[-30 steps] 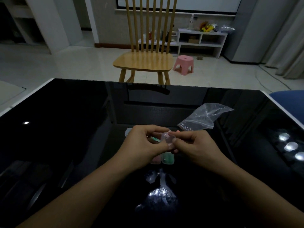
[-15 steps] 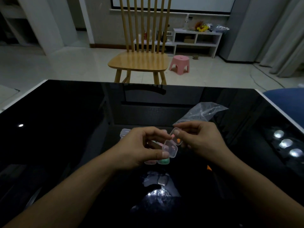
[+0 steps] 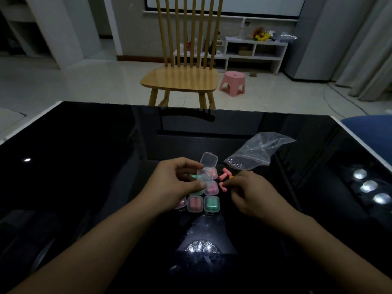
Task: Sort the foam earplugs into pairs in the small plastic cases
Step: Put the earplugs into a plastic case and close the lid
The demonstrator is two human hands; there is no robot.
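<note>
Right hand (image 3: 252, 194) fingertips curled onto loose pink earplugs (image 3: 224, 177) at its 11 o'clock; left hand (image 3: 178, 183) pinches open case (image 3: 206, 169).

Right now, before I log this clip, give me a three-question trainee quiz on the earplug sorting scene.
1. True or false: the open case in the left hand has its lid up.
2. Which colour are the loose earplugs by the right hand? A green, B pink, C blue.
3. What lies beyond those earplugs on the table?

Key: 1 true; 2 B; 3 a clear plastic bag.
</note>
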